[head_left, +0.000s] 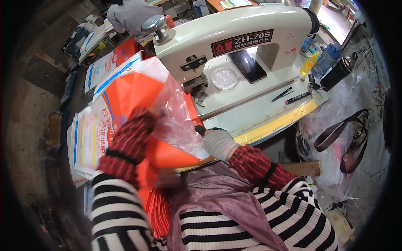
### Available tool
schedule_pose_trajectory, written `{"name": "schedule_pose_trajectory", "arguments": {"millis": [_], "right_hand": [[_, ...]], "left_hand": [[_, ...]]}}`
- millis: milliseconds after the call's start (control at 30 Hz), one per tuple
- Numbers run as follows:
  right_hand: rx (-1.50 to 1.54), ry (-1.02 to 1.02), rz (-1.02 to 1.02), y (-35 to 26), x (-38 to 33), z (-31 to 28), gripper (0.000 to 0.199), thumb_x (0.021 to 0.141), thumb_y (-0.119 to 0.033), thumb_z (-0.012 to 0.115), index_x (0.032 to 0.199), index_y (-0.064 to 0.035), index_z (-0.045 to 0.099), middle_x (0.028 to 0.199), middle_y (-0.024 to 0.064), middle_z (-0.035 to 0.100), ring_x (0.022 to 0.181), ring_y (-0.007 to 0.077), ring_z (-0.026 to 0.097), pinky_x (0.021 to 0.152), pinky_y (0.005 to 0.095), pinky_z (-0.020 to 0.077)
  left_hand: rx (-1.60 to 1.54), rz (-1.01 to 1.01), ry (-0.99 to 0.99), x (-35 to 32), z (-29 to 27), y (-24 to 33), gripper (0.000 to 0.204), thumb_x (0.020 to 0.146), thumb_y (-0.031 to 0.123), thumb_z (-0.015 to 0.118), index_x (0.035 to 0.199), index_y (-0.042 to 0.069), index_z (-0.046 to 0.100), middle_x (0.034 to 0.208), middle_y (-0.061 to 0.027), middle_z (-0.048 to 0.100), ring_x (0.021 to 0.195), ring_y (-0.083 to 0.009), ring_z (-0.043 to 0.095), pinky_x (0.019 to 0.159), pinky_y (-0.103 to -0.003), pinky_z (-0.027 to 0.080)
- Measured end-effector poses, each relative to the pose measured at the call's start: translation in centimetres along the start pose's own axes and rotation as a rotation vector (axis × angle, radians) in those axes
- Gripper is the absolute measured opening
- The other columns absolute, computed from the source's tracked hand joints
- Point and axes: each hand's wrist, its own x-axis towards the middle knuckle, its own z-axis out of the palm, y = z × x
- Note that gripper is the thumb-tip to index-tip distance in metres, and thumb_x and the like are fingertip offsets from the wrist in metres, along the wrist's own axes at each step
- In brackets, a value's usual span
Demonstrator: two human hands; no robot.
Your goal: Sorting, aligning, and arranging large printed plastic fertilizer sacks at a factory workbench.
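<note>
The biggest thing before me is the cream sewing machine (pixel 234 46), its head reaching over the pale table (pixel 268 115), so that a bag mouth can be fed under its presser foot (pixel 197 85) from my left. Beside it on the left lies a stack of printed woven sacks (pixel 90 138), flat and close, I judge so the next one is within reach. On top I hold an orange and white sack (pixel 134 90) with a clear plastic liner (pixel 178 119) spilling from its mouth, which points toward the foot.

My left hand (pixel 148 115) is mostly hidden behind the liner, apparently pushed into or against it; I cannot tell how its fingers are set. My right hand (pixel 215 140), in a grey glove, sits at the liner's right edge by the table rim, fingers seemingly pinched on plastic and sack edge, probably to keep both layers aligned.

Farther right on the table lie two pens (pixel 291 97) and bottles (pixel 320 62), out of the sewing path.
</note>
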Motion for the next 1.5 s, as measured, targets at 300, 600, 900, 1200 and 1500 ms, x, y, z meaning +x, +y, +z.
{"name": "schedule_pose_trajectory", "arguments": {"millis": [300, 600, 900, 1200, 1500], "right_hand": [[0.311, -0.059, 0.144, 0.8, -1.4, -0.1, 0.024, 0.077, -0.012, 0.049, 0.092, 0.0008, 0.064, 0.079, 0.0232, 0.063, 0.078, 0.0315, 0.064, 0.07, 0.0405, 0.05], [0.127, -0.062, 0.252, -3.5, -3.3, 2.0, 0.033, 0.08, -0.016, 0.046, 0.102, 0.0058, 0.058, 0.089, 0.0218, 0.064, 0.08, 0.0335, 0.064, 0.067, 0.0435, 0.0496], [0.062, -0.051, 0.201, -2.8, -0.8, 1.5, 0.037, 0.083, -0.029, 0.05, 0.099, 0.0031, 0.06, 0.088, 0.0222, 0.063, 0.083, 0.0354, 0.061, 0.073, 0.0422, 0.0487], [-0.205, 0.058, -0.182, -1.5, -1.2, 3.1, 0.019, 0.073, -0.014, 0.051, 0.073, -0.0007, 0.065, 0.07, 0.0197, 0.063, 0.068, 0.0323, 0.062, 0.063, 0.0406, 0.0487], [0.011, 0.085, 0.06, -3.5, -2.6, 1.2, 0.02, 0.074, -0.01, 0.05, 0.079, 0.0021, 0.064, 0.075, 0.0204, 0.063, 0.073, 0.0324, 0.063, 0.064, 0.0424, 0.0499]], "left_hand": [[-0.009, 0.171, -0.136, -20.1, 8.6, 17.7, 0.022, 0.083, 0.023, 0.05, 0.092, 0.006, 0.06, 0.081, -0.0171, 0.064, 0.074, -0.0337, 0.064, 0.059, -0.042, 0.049], [-0.265, 0.133, -0.483, -18.4, -0.9, 28.9, 0.055, 0.081, 0.039, 0.059, 0.125, 0.008, 0.047, 0.123, -0.02, 0.05, 0.112, -0.0333, 0.05, 0.091, -0.04, 0.041], [-0.147, 0.196, 0.002, -17.2, 0.0, 26.6, 0.031, 0.074, 0.027, 0.063, 0.1, 0.011, 0.058, 0.104, -0.0126, 0.058, 0.096, -0.0298, 0.057, 0.077, -0.041, 0.047], [-0.032, 0.171, -0.028, -20.1, -3.1, 26.0, 0.029, 0.079, 0.026, 0.057, 0.103, 0.01, 0.056, 0.087, -0.011, 0.065, 0.082, -0.0314, 0.062, 0.069, -0.041, 0.049], [0.188, 0.201, -0.18, -21.1, -1.3, 26.7, 0.061, 0.063, 0.043, 0.072, 0.118, 0.021, 0.054, 0.108, -0.0133, 0.059, 0.1, -0.0316, 0.057, 0.077, -0.044, 0.047]]}}
